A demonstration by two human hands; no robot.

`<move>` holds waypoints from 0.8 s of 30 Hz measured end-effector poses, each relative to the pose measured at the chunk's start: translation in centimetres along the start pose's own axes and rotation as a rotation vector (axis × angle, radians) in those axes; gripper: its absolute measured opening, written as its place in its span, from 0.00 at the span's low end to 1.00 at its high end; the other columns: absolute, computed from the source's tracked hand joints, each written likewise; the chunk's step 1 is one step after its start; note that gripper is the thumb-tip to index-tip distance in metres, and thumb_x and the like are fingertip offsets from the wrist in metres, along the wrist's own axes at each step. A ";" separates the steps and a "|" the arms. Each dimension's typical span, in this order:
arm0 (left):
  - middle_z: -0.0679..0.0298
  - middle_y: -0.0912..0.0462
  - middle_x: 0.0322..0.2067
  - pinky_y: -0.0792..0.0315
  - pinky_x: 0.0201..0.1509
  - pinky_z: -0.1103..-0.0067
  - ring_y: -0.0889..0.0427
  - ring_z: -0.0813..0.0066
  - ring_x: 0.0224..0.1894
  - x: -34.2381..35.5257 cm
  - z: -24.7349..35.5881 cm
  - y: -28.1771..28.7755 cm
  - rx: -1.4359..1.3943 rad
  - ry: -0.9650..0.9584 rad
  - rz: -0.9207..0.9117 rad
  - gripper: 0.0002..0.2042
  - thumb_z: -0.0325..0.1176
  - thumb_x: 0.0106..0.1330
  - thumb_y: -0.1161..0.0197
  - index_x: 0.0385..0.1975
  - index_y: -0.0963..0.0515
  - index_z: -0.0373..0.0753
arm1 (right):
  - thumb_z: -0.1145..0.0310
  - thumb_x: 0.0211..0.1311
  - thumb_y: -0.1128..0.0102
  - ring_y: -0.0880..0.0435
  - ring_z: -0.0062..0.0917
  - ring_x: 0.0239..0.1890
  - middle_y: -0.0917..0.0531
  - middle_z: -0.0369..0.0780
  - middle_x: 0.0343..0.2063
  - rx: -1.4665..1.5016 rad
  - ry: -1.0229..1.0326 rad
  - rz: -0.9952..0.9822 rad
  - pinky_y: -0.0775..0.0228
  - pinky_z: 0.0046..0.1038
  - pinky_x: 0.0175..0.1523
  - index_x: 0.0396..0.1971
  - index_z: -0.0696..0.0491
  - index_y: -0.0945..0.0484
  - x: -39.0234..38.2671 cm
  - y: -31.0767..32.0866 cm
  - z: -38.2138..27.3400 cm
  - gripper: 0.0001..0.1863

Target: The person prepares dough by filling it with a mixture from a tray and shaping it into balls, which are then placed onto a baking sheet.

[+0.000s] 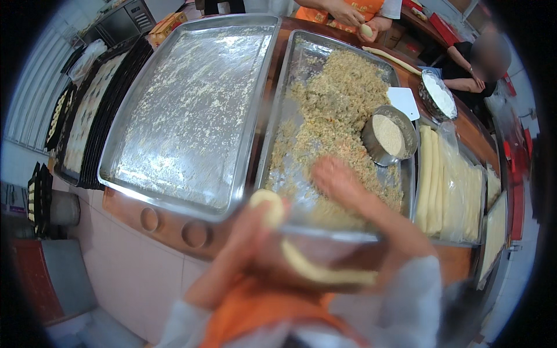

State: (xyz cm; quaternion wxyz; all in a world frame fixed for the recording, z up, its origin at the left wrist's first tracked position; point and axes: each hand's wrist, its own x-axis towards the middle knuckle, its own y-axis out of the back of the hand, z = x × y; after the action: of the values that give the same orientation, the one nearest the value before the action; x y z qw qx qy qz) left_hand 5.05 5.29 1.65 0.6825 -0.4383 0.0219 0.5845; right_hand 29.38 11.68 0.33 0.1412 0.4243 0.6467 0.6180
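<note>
A round, pale piece of dough (269, 207) sits in my left hand (253, 227), just past the near left corner of the filling tray. My right hand (337, 178) reaches down to the crumbly, yellowish-brown filling (342, 95), which is heaped in a metal tray (288, 87). Motion smears its fingers, so their grip is unclear. Between my forearms, a long dough rope (322, 272) lies on the wooden table, close to my orange apron. A metal bowl (378, 152) of pale grains stands in the tray beside the filling, with a white scraper (404, 102) behind it.
A large metal tray (185, 110) dusted with crumbs lies at left, two rings (196, 233) before it. Thick dough strips (430, 180) lie under plastic at right, near a bowl of white powder (439, 95). Across the table, another person's hands (366, 26) hold dough. Dark baking trays (96, 116) stand far left.
</note>
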 end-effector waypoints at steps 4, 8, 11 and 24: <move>0.46 0.31 0.49 0.33 0.55 0.68 0.29 0.56 0.51 0.1 -0.6 1.0 0.404 -0.201 -0.108 0.18 0.31 0.65 0.53 0.53 0.41 0.31 | 0.71 0.46 0.46 0.28 0.34 0.40 0.25 0.41 0.32 0.030 0.062 -0.076 0.35 0.34 0.45 0.26 0.55 0.27 -2.0 1.8 -0.5 0.05; 0.49 0.30 0.48 0.28 0.49 0.73 0.27 0.61 0.49 -0.7 0.6 -1.6 -0.103 0.032 0.005 0.19 0.35 0.66 0.54 0.54 0.41 0.35 | 0.72 0.45 0.47 0.27 0.33 0.37 0.26 0.39 0.27 0.086 0.064 0.013 0.34 0.33 0.43 0.23 0.53 0.28 -1.2 1.5 0.0 0.03; 0.52 0.30 0.48 0.26 0.43 0.79 0.26 0.65 0.47 -0.9 0.6 -2.4 0.237 -0.047 0.024 0.19 0.38 0.67 0.56 0.54 0.41 0.36 | 0.71 0.47 0.44 0.25 0.32 0.35 0.24 0.38 0.27 0.026 0.042 -0.139 0.31 0.32 0.40 0.24 0.53 0.26 -0.4 1.1 0.6 0.03; 0.54 0.37 0.55 0.39 0.59 0.65 0.37 0.60 0.57 -2.2 2.9 -3.7 -0.397 0.038 -0.413 0.21 0.42 0.65 0.53 0.55 0.41 0.39 | 0.62 0.58 0.47 0.30 0.19 0.23 0.26 0.33 0.19 0.890 -0.888 0.254 0.38 0.21 0.29 0.24 0.54 0.28 0.7 1.0 -4.2 0.11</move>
State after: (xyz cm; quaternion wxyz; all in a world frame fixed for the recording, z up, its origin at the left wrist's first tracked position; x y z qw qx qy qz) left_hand 5.99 5.63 6.73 0.6873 -0.5695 -0.1696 0.4177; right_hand 26.32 9.21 2.33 0.1316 0.7311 0.6661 0.0678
